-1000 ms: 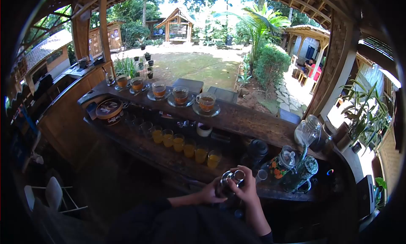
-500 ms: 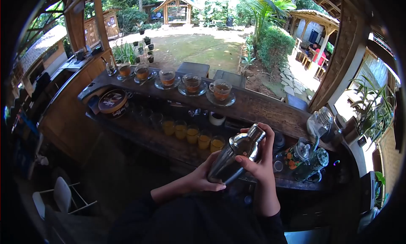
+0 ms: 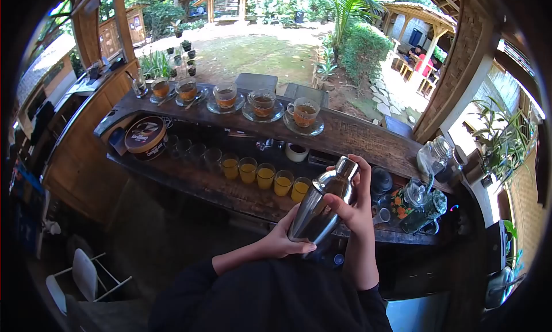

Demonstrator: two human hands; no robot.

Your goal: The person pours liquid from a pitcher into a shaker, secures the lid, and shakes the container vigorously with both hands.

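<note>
A shiny metal cocktail shaker point(image 3: 317, 212), its cap on, is held tilted in front of my body, top pointing up and right. My left hand point(image 3: 283, 239) is closed round its base from the left. Around the shoulder and cap wraps my right hand point(image 3: 352, 206), its thumb pressed on the front. Just beyond the shaker, a row of several glasses of orange-yellow drink point(image 3: 265, 177) stands on the lower counter shelf point(image 3: 190, 179). The glass nearest the shaker is partly hidden behind it.
Several glass cups of brown drink point(image 3: 263, 105) stand on saucers along the upper counter point(image 3: 356, 131). A round tub point(image 3: 145, 137) and clear glasses point(image 3: 212, 158) are at left. At right are a glass jar point(image 3: 434, 156) and pitchers point(image 3: 422, 208). A folding chair point(image 3: 86, 274) stands lower left.
The shaker and both hands have shifted slightly, and the shaker stands a little more upright. My view has tilted down, so the counter appears nearer. Both hands keep their hold.
</note>
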